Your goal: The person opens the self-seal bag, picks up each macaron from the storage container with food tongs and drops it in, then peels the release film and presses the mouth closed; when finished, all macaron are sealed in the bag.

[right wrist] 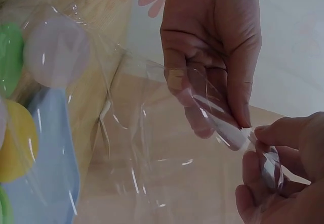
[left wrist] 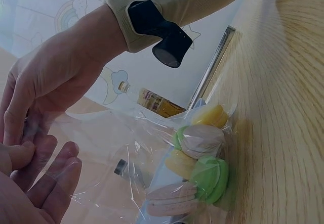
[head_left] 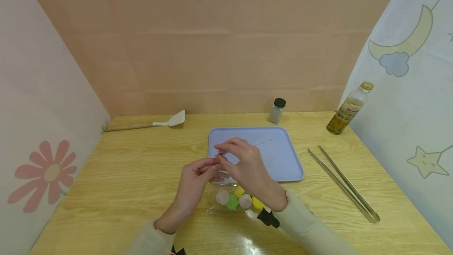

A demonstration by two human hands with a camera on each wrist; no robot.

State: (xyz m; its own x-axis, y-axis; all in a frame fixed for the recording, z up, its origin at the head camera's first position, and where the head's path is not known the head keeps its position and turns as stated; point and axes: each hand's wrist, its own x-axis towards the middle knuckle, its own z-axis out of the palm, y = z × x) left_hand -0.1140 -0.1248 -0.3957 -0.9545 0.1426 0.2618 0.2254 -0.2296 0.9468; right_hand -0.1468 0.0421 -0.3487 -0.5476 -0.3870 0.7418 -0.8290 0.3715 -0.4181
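A clear plastic bag (left wrist: 109, 143) of macarons hangs from both hands over the near edge of the tray. Inside its bottom lie a green macaron (left wrist: 211, 181), a pale pink macaron (left wrist: 172, 199), a yellow macaron (left wrist: 210, 116) and others. My left hand (head_left: 192, 178) pinches the gathered film at the bag's top between thumb and fingers. Close against it, my right hand (head_left: 244, 164) pinches a twisted piece of the same film. Fingertips of the two hands nearly meet in the right wrist view, where the film between them looks crumpled.
Behind the hands lies a light blue tray (head_left: 283, 156) with thin reddish marks. Metal tongs (head_left: 345, 186) rest to its right. Farther back stand an oil bottle (head_left: 348, 109) and a small black-capped jar (head_left: 277, 111). A white spatula (head_left: 170, 121) lies at the back left.
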